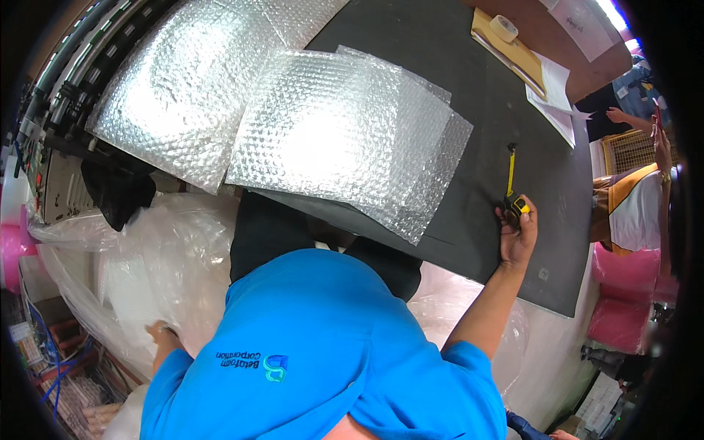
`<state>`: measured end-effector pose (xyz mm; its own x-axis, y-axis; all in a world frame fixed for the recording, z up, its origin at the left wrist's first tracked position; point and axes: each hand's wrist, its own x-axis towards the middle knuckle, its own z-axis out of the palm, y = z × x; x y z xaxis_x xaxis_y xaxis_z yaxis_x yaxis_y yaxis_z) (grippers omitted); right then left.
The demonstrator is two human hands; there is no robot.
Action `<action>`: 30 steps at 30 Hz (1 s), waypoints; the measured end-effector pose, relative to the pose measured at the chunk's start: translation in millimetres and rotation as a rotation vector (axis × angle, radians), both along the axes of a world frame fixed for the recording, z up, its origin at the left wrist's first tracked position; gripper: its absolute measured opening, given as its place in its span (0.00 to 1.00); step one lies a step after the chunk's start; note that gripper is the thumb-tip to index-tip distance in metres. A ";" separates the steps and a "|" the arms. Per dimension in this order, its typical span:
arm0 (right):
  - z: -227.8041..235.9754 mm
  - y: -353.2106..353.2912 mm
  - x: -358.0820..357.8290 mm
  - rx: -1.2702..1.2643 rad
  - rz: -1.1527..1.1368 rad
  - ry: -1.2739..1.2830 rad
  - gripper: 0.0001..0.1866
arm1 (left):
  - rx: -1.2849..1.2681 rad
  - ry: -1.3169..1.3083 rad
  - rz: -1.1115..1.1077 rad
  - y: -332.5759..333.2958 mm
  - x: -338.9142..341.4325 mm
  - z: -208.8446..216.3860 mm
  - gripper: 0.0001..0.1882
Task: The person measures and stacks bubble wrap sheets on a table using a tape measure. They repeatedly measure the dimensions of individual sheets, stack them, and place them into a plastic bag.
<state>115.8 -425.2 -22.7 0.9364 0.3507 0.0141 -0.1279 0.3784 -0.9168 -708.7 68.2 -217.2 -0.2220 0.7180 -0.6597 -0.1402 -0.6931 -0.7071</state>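
Note:
My right hand [521, 235] is closed around a yellow and black tape measure [518, 207] over the dark tabletop. A short length of its yellow blade [511, 172] sticks out toward the far side of the table. To the left of it lie silvery bubble-wrap sheets [315, 125], overlapping one another, with a clearer sheet at their right edge. My left hand [159, 332] is low at my left side, against a heap of clear plastic film [158, 257]. Its fingers are too small and partly hidden to show whether they grip the film.
More bubble wrap [172, 88] covers the table's far left, next to a machine with rollers [73, 84]. A tape roll [504, 28] sits on a brown folder [513, 55] with white papers [555, 99] at far right. Other people [631, 205] and pink bundles [623, 293] are beyond the right edge.

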 end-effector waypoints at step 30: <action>54.2 46.4 -19.1 -0.591 0.009 -0.226 0.14 | -0.166 -1.657 -0.369 51.7 366.9 369.4 0.11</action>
